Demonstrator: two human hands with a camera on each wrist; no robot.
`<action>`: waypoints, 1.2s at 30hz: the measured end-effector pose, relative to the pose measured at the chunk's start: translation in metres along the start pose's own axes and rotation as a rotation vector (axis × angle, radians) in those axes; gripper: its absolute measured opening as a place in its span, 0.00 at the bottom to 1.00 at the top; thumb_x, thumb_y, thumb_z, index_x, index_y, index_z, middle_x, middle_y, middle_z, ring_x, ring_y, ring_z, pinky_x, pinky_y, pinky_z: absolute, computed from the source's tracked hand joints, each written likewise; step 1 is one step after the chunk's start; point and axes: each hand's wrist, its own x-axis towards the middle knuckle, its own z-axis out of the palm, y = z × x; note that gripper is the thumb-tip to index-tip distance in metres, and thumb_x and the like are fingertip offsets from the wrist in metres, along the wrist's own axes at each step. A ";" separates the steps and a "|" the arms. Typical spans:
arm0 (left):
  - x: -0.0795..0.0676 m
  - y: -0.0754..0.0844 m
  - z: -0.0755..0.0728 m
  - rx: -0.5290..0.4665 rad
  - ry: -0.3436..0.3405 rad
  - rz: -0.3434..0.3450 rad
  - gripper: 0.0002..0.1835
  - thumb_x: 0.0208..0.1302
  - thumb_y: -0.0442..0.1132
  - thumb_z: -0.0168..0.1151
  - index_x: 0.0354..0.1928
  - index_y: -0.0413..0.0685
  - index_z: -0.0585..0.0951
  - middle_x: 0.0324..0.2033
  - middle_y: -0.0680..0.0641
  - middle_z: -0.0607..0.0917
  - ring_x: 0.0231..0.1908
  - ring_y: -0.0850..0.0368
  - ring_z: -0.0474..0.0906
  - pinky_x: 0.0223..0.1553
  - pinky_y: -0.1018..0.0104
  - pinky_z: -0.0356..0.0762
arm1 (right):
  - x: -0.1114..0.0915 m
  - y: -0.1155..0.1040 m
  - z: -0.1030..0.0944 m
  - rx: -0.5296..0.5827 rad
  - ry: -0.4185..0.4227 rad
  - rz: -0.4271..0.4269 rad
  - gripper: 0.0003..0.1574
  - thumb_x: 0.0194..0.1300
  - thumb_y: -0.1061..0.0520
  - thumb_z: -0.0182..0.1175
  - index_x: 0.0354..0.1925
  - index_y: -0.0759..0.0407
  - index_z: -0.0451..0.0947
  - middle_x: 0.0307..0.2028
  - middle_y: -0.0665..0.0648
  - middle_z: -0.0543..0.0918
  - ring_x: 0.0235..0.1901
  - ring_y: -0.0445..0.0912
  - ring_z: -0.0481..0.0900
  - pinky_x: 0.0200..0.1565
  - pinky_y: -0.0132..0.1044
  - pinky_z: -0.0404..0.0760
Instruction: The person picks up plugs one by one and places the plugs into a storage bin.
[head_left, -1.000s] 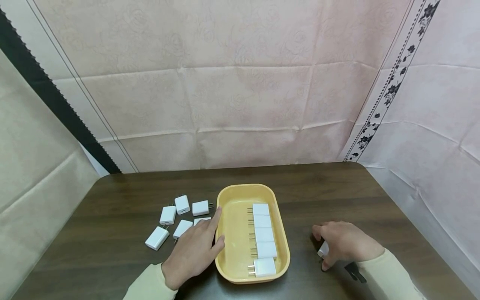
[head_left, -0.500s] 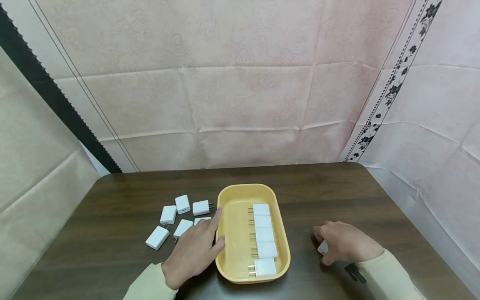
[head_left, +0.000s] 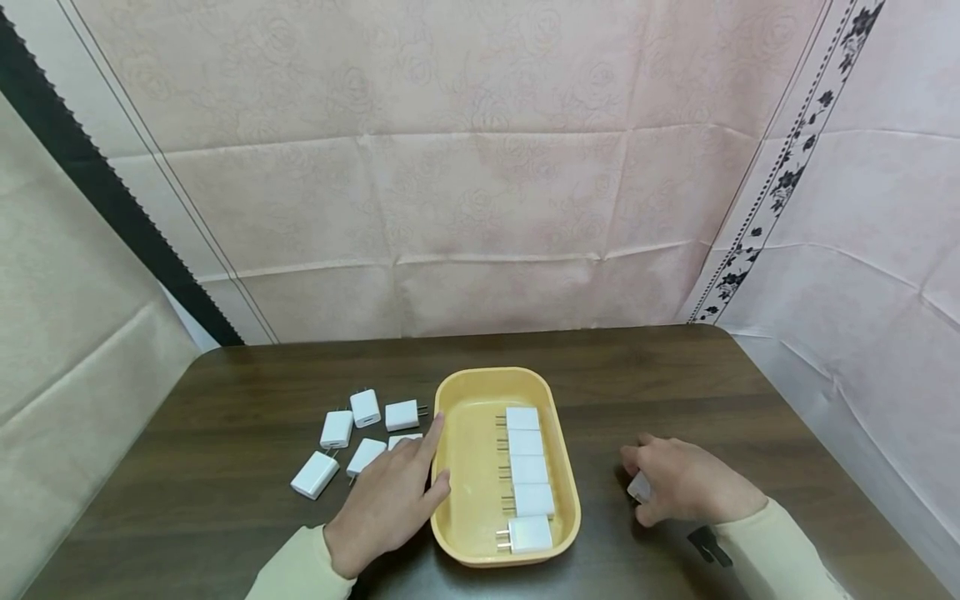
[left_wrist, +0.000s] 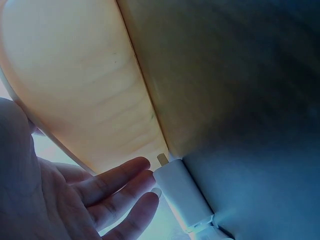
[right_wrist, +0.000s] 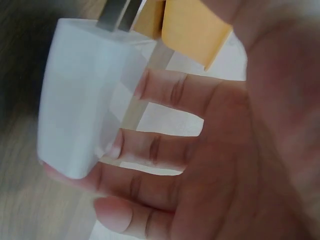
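A yellow tray (head_left: 445, 392) holds a column of white plug-in chargers (head_left: 533, 498) along its right side, their prongs facing left. My left hand (head_left: 390, 497) rests at the tray's left rim, index finger and thumb extended along it. In the left wrist view its fingers reach toward a charger (left_wrist: 182, 195) lying against the tray's outer wall. Right of the tray, my right hand (head_left: 686, 482) holds another white charger (head_left: 640, 487) low over the table. In the right wrist view this charger (right_wrist: 82, 100) sits against the fingertips, its two metal prongs at the top.
Several loose white chargers (head_left: 314, 476) lie scattered on the dark wooden table (head_left: 225, 417) left of the tray, some partly behind my left hand. A pale cloth (head_left: 487, 192) hangs behind the table, and more cloth hangs on both sides.
My right hand has shifted slightly left and away from me, and the charger in it has turned and moved left with it. The left hand and the tray have not moved.
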 end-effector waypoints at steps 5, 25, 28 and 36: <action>0.001 0.000 0.000 0.003 -0.007 -0.008 0.37 0.70 0.53 0.56 0.77 0.47 0.62 0.52 0.44 0.86 0.48 0.52 0.82 0.51 0.51 0.78 | 0.001 0.000 0.000 -0.004 0.047 -0.042 0.21 0.36 0.52 0.73 0.32 0.48 0.77 0.30 0.46 0.73 0.24 0.40 0.70 0.27 0.36 0.70; 0.002 0.001 -0.001 0.008 -0.020 -0.015 0.38 0.71 0.54 0.55 0.78 0.48 0.62 0.51 0.45 0.86 0.47 0.54 0.82 0.50 0.52 0.78 | 0.005 -0.006 -0.003 -0.066 0.184 -0.109 0.21 0.38 0.47 0.74 0.35 0.46 0.79 0.30 0.45 0.74 0.24 0.39 0.71 0.25 0.35 0.71; 0.002 0.001 -0.001 0.003 -0.024 -0.019 0.38 0.71 0.54 0.55 0.78 0.48 0.61 0.52 0.45 0.86 0.48 0.54 0.82 0.51 0.52 0.78 | 0.006 -0.007 -0.004 -0.074 0.205 -0.113 0.22 0.40 0.47 0.73 0.36 0.47 0.79 0.30 0.45 0.74 0.25 0.38 0.71 0.26 0.34 0.71; 0.001 0.001 -0.002 0.006 -0.021 -0.014 0.38 0.71 0.53 0.56 0.78 0.47 0.62 0.51 0.45 0.86 0.48 0.53 0.82 0.50 0.52 0.78 | 0.008 -0.008 -0.003 -0.100 0.346 -0.191 0.22 0.40 0.45 0.74 0.36 0.47 0.79 0.31 0.45 0.75 0.25 0.35 0.70 0.25 0.32 0.71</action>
